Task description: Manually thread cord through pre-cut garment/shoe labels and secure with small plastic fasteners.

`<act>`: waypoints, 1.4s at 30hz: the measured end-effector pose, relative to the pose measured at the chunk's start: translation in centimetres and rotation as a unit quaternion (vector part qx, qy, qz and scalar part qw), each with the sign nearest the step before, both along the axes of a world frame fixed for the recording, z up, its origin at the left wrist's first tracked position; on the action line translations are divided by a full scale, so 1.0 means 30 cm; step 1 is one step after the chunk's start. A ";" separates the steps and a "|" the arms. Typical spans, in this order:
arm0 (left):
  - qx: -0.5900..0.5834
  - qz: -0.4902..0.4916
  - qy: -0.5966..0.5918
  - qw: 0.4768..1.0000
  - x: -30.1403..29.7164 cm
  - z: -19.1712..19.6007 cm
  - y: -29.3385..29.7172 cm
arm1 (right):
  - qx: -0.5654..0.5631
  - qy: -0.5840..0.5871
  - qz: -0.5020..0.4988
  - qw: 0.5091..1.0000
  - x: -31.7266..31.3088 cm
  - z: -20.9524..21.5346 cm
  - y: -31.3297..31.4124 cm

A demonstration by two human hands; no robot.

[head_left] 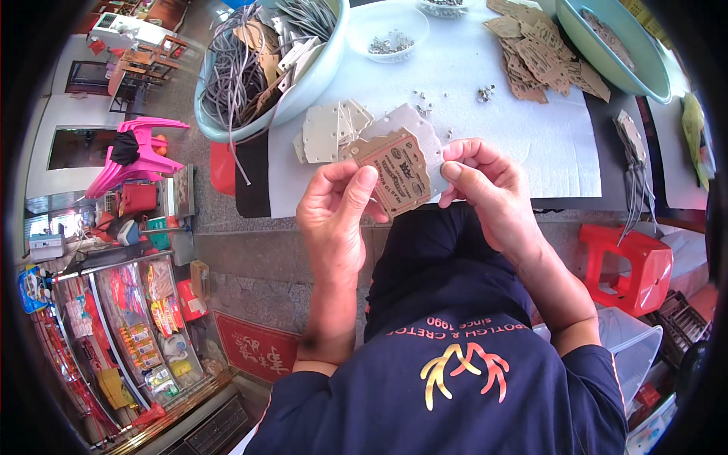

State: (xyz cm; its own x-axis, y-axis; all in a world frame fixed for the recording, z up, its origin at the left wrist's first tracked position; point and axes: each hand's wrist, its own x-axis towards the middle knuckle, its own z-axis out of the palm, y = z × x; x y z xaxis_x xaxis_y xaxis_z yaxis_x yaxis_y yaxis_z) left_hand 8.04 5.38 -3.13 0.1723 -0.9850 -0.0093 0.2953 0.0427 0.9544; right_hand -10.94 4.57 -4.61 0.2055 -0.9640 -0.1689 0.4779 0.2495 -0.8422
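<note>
My left hand point(334, 208) and my right hand point(485, 184) together hold a small stack of paper tags above the table's near edge. The front one is a brown printed tag point(397, 173); a pale grey tag point(422, 133) sits behind it. My left thumb presses the brown tag's left edge, and my right thumb and fingers pinch the stack's right side. Just beyond the hands, a few more pale tags point(327, 131) lie fanned on the white sheet point(531, 136) covering the table.
A pale green basin point(303, 87) at upper left holds grey cords and tags. A small white bowl point(388, 30) holds little metal pieces. Loose brown tags point(542, 61) lie beside another green basin point(607, 45). A red stool point(633, 265) stands at right.
</note>
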 end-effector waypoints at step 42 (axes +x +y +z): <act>-0.029 -0.064 0.007 0.997 -0.117 0.022 -0.059 | -0.004 -0.004 -0.032 0.999 -0.013 0.015 -0.013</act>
